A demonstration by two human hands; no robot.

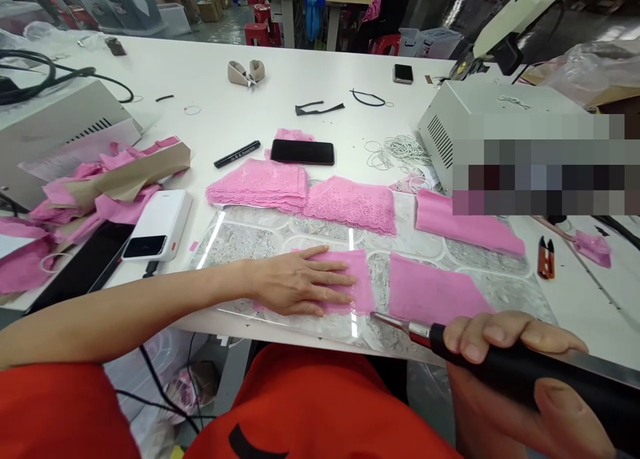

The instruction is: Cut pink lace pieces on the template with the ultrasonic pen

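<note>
My left hand (295, 282) lies flat with its fingers spread on a pink fabric piece (363, 275), on a clear sheet over a grey marble-patterned board (240, 235). In my right hand (505, 329) is a black-handled tool with a slim metal tip (500, 369), and the fingers are wrapped round its handle. Its tip meets or hovers just by the lower right corner of that piece; I cannot tell which. Right of it lies another pink fabric piece (435, 289). Pink lace pieces (265, 184) are stacked behind, beside one more lace piece (350, 205).
A folded pink strip (467, 225) and orange-handled snips (546, 257) lie to the right. A black phone (303, 153), a marker (237, 154) and tangled white cord (405, 149) lie farther back. At left are a white power bank (159, 225) and pink scraps (105, 179). Machine boxes (500, 102) flank the table.
</note>
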